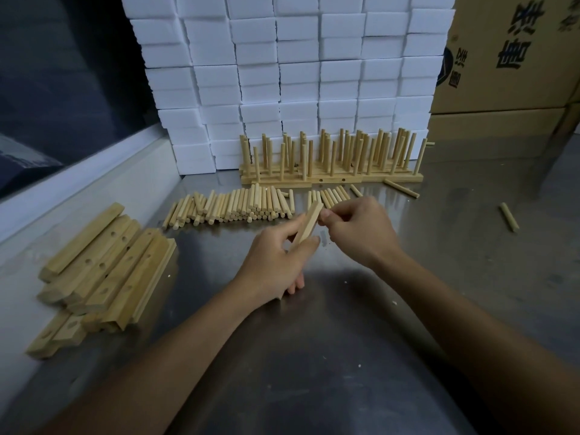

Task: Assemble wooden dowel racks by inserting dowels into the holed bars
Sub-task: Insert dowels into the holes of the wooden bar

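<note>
Hands (314, 243) around bar (307, 226); dowel perhaps hidden

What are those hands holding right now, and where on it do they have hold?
A single holed bar, tilted above the metal table. The left hand grips its lower end; the right hand pinches its upper end. Any dowel there is hidden.

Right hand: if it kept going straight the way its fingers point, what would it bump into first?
The right hand points left, at the wooden bar in the left hand's grip. It would meet that bar's top end first; they look almost touching already, though depth is hard to judge.
</note>
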